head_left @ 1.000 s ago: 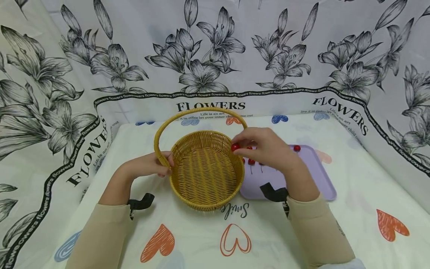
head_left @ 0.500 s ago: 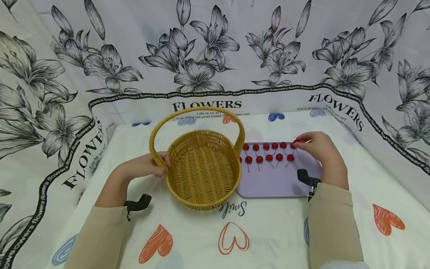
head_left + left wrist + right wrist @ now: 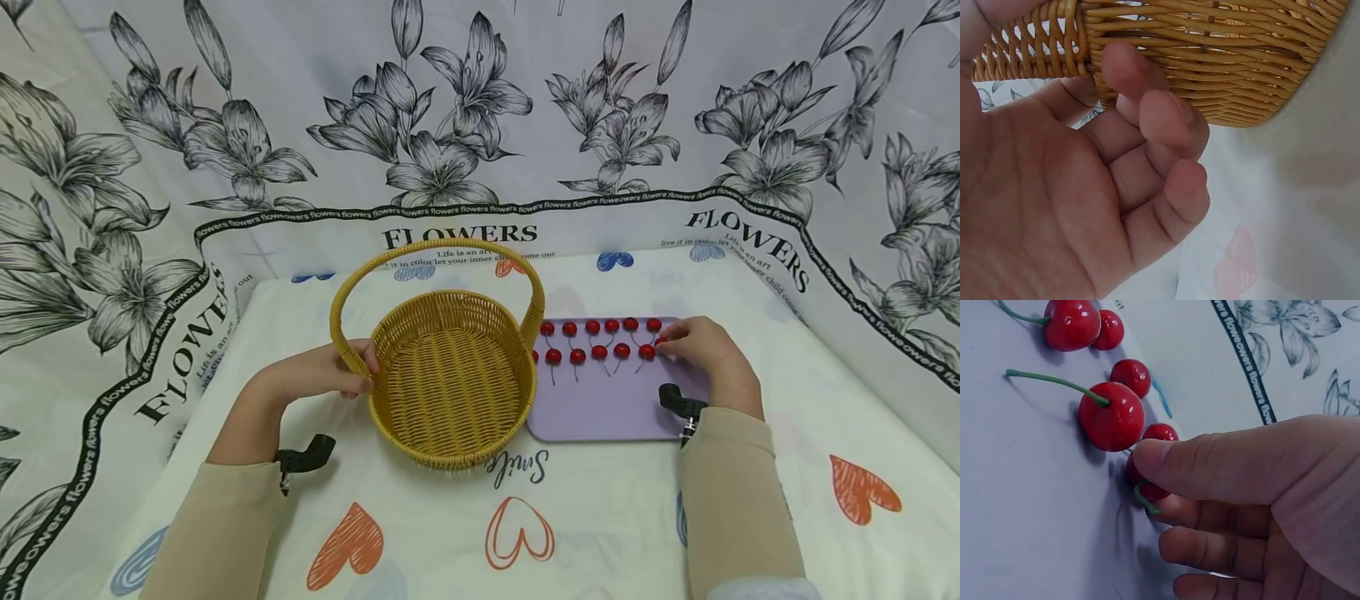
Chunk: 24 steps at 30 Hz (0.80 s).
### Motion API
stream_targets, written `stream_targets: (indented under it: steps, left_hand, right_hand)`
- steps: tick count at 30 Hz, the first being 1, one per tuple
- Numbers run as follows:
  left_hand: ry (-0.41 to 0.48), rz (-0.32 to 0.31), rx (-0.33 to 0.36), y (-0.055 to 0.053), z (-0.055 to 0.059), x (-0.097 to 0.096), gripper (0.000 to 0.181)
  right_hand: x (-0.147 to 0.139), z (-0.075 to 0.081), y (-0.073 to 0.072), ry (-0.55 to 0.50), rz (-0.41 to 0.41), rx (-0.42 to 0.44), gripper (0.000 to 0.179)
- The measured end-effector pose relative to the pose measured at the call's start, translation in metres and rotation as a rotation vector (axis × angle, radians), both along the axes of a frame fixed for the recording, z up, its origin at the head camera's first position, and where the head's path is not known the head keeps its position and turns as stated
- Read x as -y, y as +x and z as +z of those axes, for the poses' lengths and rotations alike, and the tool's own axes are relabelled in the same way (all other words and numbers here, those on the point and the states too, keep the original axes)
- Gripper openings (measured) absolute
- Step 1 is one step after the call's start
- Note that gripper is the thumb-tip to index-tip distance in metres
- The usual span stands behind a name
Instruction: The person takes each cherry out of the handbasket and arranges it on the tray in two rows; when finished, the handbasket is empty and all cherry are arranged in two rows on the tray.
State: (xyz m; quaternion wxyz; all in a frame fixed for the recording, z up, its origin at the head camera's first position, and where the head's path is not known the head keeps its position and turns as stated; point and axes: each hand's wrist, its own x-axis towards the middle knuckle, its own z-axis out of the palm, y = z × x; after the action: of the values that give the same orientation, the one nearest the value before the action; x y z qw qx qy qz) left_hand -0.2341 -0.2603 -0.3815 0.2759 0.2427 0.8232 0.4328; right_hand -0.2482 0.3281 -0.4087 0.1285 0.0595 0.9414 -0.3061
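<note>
A round yellow wicker basket [image 3: 453, 383] with a tall hooped handle stands at the middle of the table. At its left side my left hand [image 3: 318, 371] holds the foot of the handle; in the left wrist view the fingers [image 3: 1166, 122] curl beside the woven wall. My right hand [image 3: 708, 350] is over the right part of a lilac tray [image 3: 600, 408]. Between thumb and forefinger it pinches a red cherry [image 3: 1157, 492] with a green stem, low at the right end of the nearer row. Several more cherries [image 3: 577, 356] lie on the tray in two rows.
The basket's right side overlaps the tray's left end in the head view. A white tablecloth [image 3: 420, 533] printed with hearts covers the table. Flower-printed curtain [image 3: 450, 108] hangs behind and along both sides.
My right hand has carried a cherry from the basket's right rim to the tray's far right, then a little nearer, down to the nearer row's end. My left hand stays on the basket handle.
</note>
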Motion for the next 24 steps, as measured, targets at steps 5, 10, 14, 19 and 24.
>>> stream_targets:
  steps: [5,10,14,19,24]
  left_hand:
    - [0.02,-0.05,0.018,-0.002,0.001,0.007,0.027]
    - [0.114,-0.065,0.031,0.002,0.014,0.032,0.047]
    - [0.221,0.056,-0.122,0.008,0.028,0.052,0.035]
    - [0.063,0.567,-0.551,0.004,0.026,0.046,0.056]
    - [-0.399,0.687,-0.815,-0.009,0.006,0.032,0.075]
  right_hand:
    - [0.001,0.006,0.005,-0.001,-0.007,0.019,0.048]
    - [0.008,0.028,0.013,0.018,0.0,-0.048,0.056]
    - [0.031,0.048,0.016,0.044,0.004,-0.256,0.052]
    - [0.078,0.051,0.01,0.11,0.023,-0.632,0.04]
    - [0.11,0.029,-0.006,0.298,0.108,-0.808,0.048]
